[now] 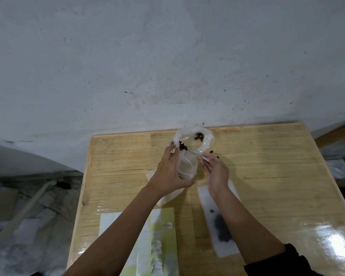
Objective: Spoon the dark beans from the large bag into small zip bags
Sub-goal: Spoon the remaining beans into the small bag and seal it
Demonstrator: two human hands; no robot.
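My left hand grips a small clear zip bag and holds it upright with its mouth open. My right hand pinches a thin clear spoon whose tip carries dark beans at the small bag's rim. Behind them the large clear bag lies at the table's far edge with a few beans inside. Two loose beans lie on the wood by my right fingers.
A filled small bag with dark beans lies flat under my right forearm. More clear bags lie under my left wrist. A green-and-white sheet with labels sits at the near edge of the wooden table. A plaster wall rises behind.
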